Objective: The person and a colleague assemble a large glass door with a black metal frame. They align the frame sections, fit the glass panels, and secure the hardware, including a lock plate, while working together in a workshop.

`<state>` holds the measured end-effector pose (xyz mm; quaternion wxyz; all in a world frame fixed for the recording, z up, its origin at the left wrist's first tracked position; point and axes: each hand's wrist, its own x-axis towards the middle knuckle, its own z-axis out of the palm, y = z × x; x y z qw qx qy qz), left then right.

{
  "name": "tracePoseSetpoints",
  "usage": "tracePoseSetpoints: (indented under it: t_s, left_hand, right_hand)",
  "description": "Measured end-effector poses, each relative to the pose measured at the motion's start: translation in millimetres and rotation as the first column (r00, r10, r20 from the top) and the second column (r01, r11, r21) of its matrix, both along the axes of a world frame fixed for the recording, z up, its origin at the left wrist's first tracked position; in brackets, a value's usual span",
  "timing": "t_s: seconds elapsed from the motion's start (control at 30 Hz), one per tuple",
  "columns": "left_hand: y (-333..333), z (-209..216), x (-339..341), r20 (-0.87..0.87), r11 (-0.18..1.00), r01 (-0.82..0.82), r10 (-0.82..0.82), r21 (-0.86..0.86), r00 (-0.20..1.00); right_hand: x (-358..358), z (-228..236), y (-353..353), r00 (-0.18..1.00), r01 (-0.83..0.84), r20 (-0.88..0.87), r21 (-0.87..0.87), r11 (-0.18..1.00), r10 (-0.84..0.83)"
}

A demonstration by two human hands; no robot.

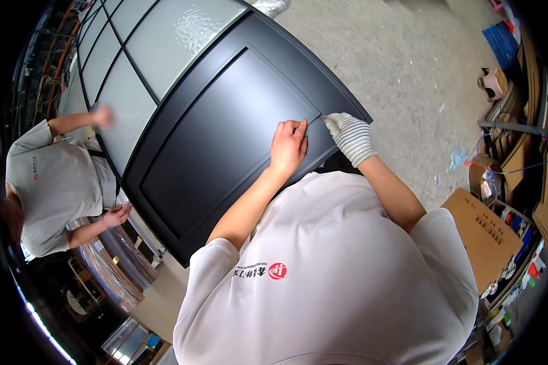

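A dark grey door-like panel (237, 115) with a raised rectangular moulding lies in front of me. My left hand (289, 146) is bare, its fingers bent and drawn together at the moulding's near right part; whatever they pinch, if anything, is too small to make out. Beside it my right hand (350, 139), in a white striped knit glove, is closed at the moulding's corner. A small thin tip shows at its fingers, but its kind cannot be told.
Textured glass panes (164, 30) with black bars adjoin the panel. At the left stands another person (61, 182), one hand over the glass. Wrapped rolls (112, 261) lie below them. To the right are a cardboard box (484, 234), a blue crate (500, 45) and a pinkish stool (493, 84).
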<state>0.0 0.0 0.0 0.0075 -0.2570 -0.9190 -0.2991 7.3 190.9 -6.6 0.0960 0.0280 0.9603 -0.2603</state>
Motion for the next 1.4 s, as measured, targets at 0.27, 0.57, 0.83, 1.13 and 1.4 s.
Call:
tracePoseSetpoints:
  t_s: [0.27,0.57,0.83,1.13,1.4]
  left_hand:
    - [2.3,-0.7,8.4,0.009,1.0,-0.009,0.008,0.015,1.0]
    - [3.2,2.2,3.4,0.003,1.0,0.003,-0.003,0.012,1.0]
    - [-1.0,-3.6,-3.5,0.015,0.996,0.022,-0.024,0.081,1.0]
    - [8.8,8.6,-29.9,-0.335,0.956,0.264,-0.292,-0.128,0.896]
    - [26.5,-0.9,-34.0,-0.347,0.956,0.219,-0.276,-0.196,0.896]
  right_hand:
    - [-3.3,14.5,16.4,0.996,-0.041,0.079,-0.099,0.994,0.049]
    - [-26.6,21.2,12.4,0.96,-0.071,0.259,-0.131,0.989,0.103]
    - [-13.4,30.7,30.4,0.931,0.03,0.349,-0.367,0.93,0.108]
    - [13.8,26.8,40.2,0.967,0.208,0.239,-0.539,0.817,-0.088]
    - [28.5,35.2,43.9,0.923,0.381,0.305,-0.635,0.672,-0.235]
